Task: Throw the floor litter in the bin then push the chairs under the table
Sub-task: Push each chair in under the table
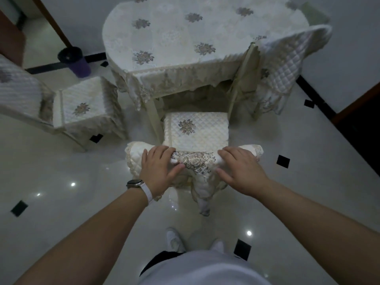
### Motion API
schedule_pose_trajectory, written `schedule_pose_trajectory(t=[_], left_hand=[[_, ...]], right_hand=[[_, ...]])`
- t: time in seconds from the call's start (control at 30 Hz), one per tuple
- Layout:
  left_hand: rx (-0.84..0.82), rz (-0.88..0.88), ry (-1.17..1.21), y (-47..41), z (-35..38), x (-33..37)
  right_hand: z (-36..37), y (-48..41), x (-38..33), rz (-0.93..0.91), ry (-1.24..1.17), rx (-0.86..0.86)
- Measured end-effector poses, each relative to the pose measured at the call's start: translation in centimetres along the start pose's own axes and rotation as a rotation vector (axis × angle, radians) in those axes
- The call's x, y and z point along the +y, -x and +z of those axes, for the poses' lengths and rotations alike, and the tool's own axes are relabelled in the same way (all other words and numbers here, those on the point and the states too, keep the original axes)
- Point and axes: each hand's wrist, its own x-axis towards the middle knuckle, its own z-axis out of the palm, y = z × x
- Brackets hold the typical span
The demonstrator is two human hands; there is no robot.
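Your left grip (160, 165) and right grip (240, 169) both clasp the top of the chair (197, 130), whose seat lies just beyond them at the bench (185, 27) edge; it likely has a stiff, lightish frame, but the quilted cover (197, 161) may slip, so squeeze through to the rail.

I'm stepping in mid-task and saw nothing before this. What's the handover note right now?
Hands: left hand and right hand both grip the backrest top of the middle chair.
Things: the middle chair faces the table, seat not yet under it. The left chair stands pulled out, near the bin. The right chair sits close against the table.
Done: no litter visible on the floor.
Left: push in the middle chair, then the left chair.
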Motion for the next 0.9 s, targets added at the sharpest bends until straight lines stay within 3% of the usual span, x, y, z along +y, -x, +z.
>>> schedule_pose_trajectory(t=[0.37,0.7,0.9], left_hand=[[-0.002,-0.033,-0.044,0.4,0.0,-0.8],[0.146,0.033,0.075,-1.0,2.4,-1.8],[0.139,-0.004,0.096,-6.3,0.9,-1.8]], right_hand=[[2.0,-1.6,-0.1,-0.060,-0.080,0.126],[3.4,-3.5,1.2,-0.204,0.048,0.227],[1.5,-7.8,2.1,-0.128,0.100,0.269]])
